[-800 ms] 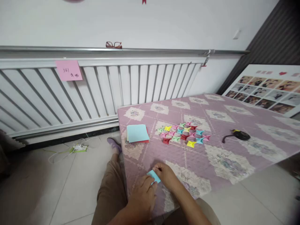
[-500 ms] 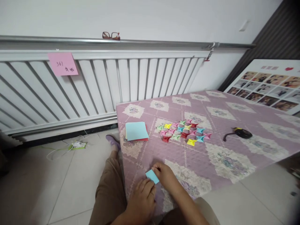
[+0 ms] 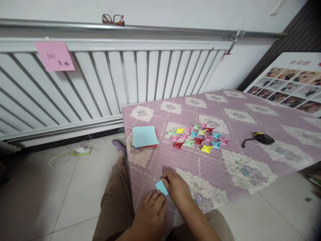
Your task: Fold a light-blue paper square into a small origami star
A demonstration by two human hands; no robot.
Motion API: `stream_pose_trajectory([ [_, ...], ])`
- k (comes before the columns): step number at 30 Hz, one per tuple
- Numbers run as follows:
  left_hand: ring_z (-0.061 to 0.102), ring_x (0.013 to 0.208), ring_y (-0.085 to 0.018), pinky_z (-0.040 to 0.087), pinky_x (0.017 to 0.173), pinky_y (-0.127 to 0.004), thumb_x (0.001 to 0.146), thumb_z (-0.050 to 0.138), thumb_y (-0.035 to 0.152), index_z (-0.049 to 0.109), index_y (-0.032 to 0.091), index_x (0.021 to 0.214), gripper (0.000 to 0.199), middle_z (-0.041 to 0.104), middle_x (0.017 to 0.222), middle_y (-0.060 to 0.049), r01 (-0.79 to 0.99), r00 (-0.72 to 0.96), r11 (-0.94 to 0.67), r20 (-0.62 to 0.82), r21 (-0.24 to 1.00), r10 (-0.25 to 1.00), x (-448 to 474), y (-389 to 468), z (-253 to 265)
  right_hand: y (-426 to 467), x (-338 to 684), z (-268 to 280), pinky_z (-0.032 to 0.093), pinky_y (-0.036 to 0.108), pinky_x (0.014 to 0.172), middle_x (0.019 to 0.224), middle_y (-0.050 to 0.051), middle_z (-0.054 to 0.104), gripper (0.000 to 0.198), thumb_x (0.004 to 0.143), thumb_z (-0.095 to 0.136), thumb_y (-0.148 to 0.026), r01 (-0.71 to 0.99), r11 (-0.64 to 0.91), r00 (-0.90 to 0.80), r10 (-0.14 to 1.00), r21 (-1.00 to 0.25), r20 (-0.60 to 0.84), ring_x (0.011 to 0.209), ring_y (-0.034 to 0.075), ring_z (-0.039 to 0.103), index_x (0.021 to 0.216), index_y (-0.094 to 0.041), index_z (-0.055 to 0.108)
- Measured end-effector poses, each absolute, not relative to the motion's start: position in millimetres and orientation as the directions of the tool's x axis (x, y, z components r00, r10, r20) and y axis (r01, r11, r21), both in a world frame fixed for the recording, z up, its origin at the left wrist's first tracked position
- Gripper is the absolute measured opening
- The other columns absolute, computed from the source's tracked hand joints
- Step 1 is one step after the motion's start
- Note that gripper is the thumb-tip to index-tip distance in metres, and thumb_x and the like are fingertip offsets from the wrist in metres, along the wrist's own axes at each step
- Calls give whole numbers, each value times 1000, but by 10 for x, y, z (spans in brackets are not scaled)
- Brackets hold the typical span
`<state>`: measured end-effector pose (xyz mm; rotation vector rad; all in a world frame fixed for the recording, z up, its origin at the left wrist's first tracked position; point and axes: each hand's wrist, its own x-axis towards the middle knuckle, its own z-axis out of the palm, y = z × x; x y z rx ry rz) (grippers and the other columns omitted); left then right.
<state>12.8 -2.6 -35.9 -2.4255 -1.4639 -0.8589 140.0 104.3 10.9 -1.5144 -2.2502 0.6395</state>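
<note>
I saw both hands' fingers [image 3: 164, 182] grasping a blue paper [image 3: 161, 187] on the pink quilted desk [image 3: 225, 167] beside a white radiator [image 3: 112, 80].

Paper on quilted cloth, from my remote seat

I see matt blue paper [image 3: 161, 187], a stitched, soft-looking pink cloth [image 3: 225, 167], glossy floor tiles [image 3: 50, 197] and a shiny metal rail [image 3: 150, 30].

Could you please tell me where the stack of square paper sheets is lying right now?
The stack of paper sheets lies on the pink tablecloth near its left edge, just left of the cluster of folded paper stars and beyond both hands.
</note>
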Motion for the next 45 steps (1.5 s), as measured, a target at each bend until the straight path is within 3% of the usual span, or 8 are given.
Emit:
stream_pose_trajectory([
  [8,44,121,-29,35,100,-41,75,54,64,52,16,126,70,55,128,-9,828,453,-542,400,142,797,74,-81,-315,1096,1395,40,42,34,78,90,8,62,17,85,50,-25,823,397,-347,917,-405,195,86,23,56,98,-19,60],
  [11,45,120,-29,35,99,-40,74,56,63,51,18,128,70,55,128,-9,834,452,-537,398,131,799,83,-69,-352,1109,1234,81,37,41,93,113,13,60,33,85,53,-27,820,438,-381,898,-368,220,108,27,51,117,-18,56],
  [14,47,116,-29,36,98,-39,74,56,62,54,21,124,64,57,125,-8,839,435,-532,448,113,781,96,-46,-414,1118,1075,64,23,48,105,139,12,45,48,86,52,-32,821,452,-430,891,-348,144,132,30,31,132,-21,46],
  [18,51,108,-27,36,97,-38,80,49,63,61,22,114,54,62,114,-8,837,423,-544,561,58,711,103,-14,-495,1159,1020,-39,13,53,108,150,8,31,54,87,49,-43,851,407,-432,902,-332,-1,139,30,18,138,-25,40],
  [24,55,105,-21,36,99,-33,92,46,32,64,27,108,25,65,109,-3,862,368,-503,617,54,696,116,21,-515,1223,1046,-68,6,57,108,153,5,24,54,89,44,-47,863,405,-441,896,-303,-58,140,29,12,139,-28,39],
  [31,54,103,-20,26,105,-37,90,49,36,66,29,104,22,65,106,-1,867,364,-497,626,45,690,124,46,-471,1229,1059,-2,10,56,108,153,5,24,55,89,42,-49,862,413,-451,890,-294,-73,141,29,13,140,-27,38],
  [38,41,121,-32,9,110,-51,75,50,72,55,29,122,64,58,119,-4,856,452,-515,421,43,786,50,16,-334,1230,1077,34,14,53,109,151,5,29,52,88,45,-42,865,393,-430,901,-312,-55,140,27,18,138,-27,40],
  [45,38,123,-38,16,106,-53,73,56,67,46,28,131,71,57,122,-7,840,507,-540,277,54,816,16,12,-319,1256,1232,26,23,52,106,146,7,40,44,90,45,-31,906,350,-364,931,-237,-16,136,27,29,134,-26,47],
])
